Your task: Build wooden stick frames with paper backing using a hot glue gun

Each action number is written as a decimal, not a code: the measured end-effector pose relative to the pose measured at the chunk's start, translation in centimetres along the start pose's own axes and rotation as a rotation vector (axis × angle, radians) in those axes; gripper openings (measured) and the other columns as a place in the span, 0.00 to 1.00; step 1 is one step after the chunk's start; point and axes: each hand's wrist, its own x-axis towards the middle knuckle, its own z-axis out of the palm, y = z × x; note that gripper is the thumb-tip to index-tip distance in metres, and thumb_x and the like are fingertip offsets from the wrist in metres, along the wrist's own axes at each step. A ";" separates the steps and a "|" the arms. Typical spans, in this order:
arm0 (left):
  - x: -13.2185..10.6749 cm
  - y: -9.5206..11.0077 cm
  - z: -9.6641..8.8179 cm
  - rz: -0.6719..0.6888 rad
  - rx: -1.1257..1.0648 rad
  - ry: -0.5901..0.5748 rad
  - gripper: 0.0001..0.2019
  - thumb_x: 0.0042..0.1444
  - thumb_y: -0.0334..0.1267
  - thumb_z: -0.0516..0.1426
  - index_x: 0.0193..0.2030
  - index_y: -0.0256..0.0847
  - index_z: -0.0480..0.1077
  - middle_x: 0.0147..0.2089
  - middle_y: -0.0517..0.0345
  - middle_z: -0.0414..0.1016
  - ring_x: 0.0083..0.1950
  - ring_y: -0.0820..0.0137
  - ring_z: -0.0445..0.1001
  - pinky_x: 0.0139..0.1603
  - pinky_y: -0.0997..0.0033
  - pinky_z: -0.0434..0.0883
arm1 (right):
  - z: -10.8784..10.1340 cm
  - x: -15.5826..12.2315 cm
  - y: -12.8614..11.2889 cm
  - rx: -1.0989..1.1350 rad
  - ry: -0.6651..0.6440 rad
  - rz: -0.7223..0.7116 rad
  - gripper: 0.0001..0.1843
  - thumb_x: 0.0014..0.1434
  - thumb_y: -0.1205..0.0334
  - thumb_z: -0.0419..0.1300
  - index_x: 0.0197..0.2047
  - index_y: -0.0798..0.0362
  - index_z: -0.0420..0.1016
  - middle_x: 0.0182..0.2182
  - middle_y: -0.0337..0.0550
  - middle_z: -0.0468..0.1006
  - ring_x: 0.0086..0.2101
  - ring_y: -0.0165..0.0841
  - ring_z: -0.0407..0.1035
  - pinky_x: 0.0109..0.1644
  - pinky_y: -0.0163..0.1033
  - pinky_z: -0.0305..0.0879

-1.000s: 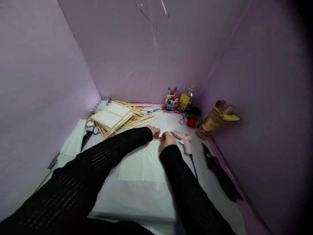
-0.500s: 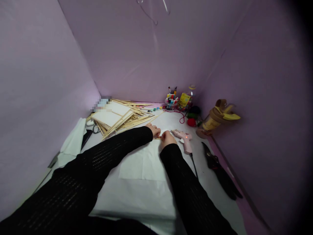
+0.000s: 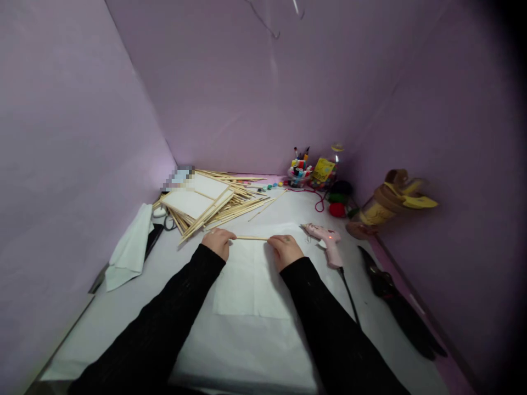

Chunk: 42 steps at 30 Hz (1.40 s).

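A thin wooden stick spans the gap between my two hands, lying level along the far edge of a white paper sheet. Its left end is pinched in the fingers of my left hand. Closed on the other end is my right hand, its fingertips bent over the stick. To the right of that hand, a pink glue gun rests on its side with a small red light lit and a black cord trailing toward me.
Behind my left hand lies a pile of wooden sticks with white stick-edged panels on top. Pruning shears lie at the right edge. Pens in a holder, yarn balls and a brown-lidded cup stand at the back right.
My left hand has moved left, away from my right hand, and now the stick shows stretched between them. The view has shifted slightly, so the table things appear farther right.
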 end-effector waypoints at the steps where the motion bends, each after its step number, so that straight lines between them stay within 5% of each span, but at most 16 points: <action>1: -0.4 -0.2 0.0 0.021 0.003 0.015 0.15 0.50 0.25 0.50 0.39 0.42 0.74 0.43 0.56 0.78 0.48 0.64 0.71 0.52 0.61 0.66 | 0.2 -0.1 -0.1 -0.008 -0.011 -0.038 0.20 0.50 0.77 0.53 0.44 0.52 0.76 0.44 0.45 0.78 0.42 0.39 0.67 0.49 0.43 0.62; 7: -1.3 -0.4 0.4 0.104 0.021 -0.021 0.16 0.54 0.27 0.50 0.43 0.46 0.75 0.50 0.58 0.76 0.51 0.65 0.71 0.50 0.60 0.66 | 0.5 -0.3 0.1 -0.058 0.001 -0.166 0.22 0.52 0.77 0.51 0.47 0.53 0.75 0.46 0.48 0.77 0.41 0.39 0.68 0.50 0.46 0.64; 13: -2.2 -1.1 2.0 0.141 0.026 -0.035 0.15 0.55 0.28 0.50 0.42 0.47 0.75 0.54 0.58 0.74 0.53 0.65 0.71 0.48 0.61 0.67 | 0.8 -0.5 -0.5 -0.018 0.147 -0.201 0.19 0.53 0.75 0.49 0.44 0.57 0.76 0.41 0.52 0.78 0.43 0.40 0.69 0.48 0.47 0.67; 21: -2.0 -1.6 1.2 0.036 0.052 -0.128 0.12 0.50 0.27 0.52 0.28 0.44 0.74 0.51 0.58 0.75 0.51 0.63 0.72 0.46 0.60 0.67 | 0.9 -0.8 -0.5 -0.026 0.125 -0.149 0.18 0.55 0.72 0.49 0.45 0.53 0.76 0.42 0.52 0.78 0.44 0.40 0.70 0.48 0.48 0.69; 26: -2.1 -1.9 0.1 -0.173 0.183 -0.124 0.12 0.49 0.27 0.50 0.31 0.43 0.73 0.37 0.54 0.78 0.39 0.61 0.73 0.37 0.62 0.68 | 0.7 -0.8 -0.6 -0.046 0.111 -0.153 0.18 0.56 0.71 0.50 0.45 0.52 0.76 0.43 0.51 0.78 0.44 0.39 0.70 0.48 0.48 0.69; 33: -1.4 -2.6 0.8 -0.264 0.131 -0.060 0.18 0.57 0.31 0.47 0.53 0.40 0.68 0.42 0.49 0.74 0.43 0.60 0.73 0.43 0.65 0.69 | 0.8 -0.9 -0.8 -0.071 0.128 -0.192 0.17 0.54 0.70 0.50 0.44 0.56 0.75 0.43 0.53 0.78 0.44 0.41 0.70 0.49 0.49 0.68; 42: 0.4 -3.7 1.1 -0.285 0.048 -0.089 0.10 0.59 0.34 0.49 0.40 0.43 0.72 0.43 0.53 0.71 0.44 0.67 0.71 0.45 0.71 0.67 | 0.5 -1.1 -0.7 -0.039 0.243 -0.156 0.16 0.56 0.69 0.51 0.44 0.55 0.75 0.43 0.52 0.77 0.45 0.39 0.70 0.51 0.47 0.66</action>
